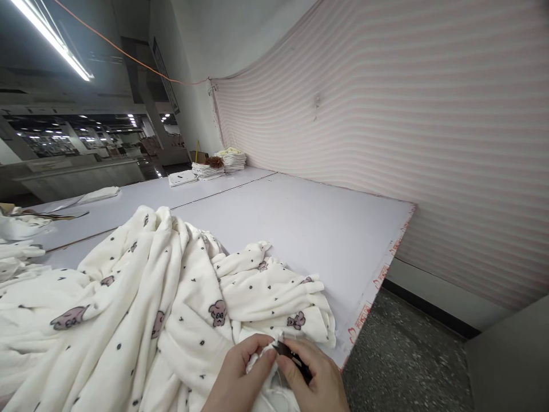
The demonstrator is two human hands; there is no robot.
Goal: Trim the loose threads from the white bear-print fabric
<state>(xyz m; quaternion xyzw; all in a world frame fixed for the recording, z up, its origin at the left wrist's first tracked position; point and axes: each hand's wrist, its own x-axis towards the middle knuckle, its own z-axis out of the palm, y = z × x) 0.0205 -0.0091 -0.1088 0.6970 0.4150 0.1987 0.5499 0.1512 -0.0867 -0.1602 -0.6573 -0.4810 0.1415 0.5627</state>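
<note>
White fleece fabric printed with mauve bears and small dark marks lies bunched across the near side of the table. At its near edge, my left hand pinches a bit of the white cloth between thumb and fingers. Close beside it, my right hand is closed around small black thread snips, their tip touching or nearly touching the pinched cloth. Fingers cover much of the snips, so whether the blades are apart is hidden.
The pale table ends on the right at an edge with red-printed tape, above a speckled floor. Folded white stacks stand at the far end. A striped cloth hangs along the wall. More white fabric lies left.
</note>
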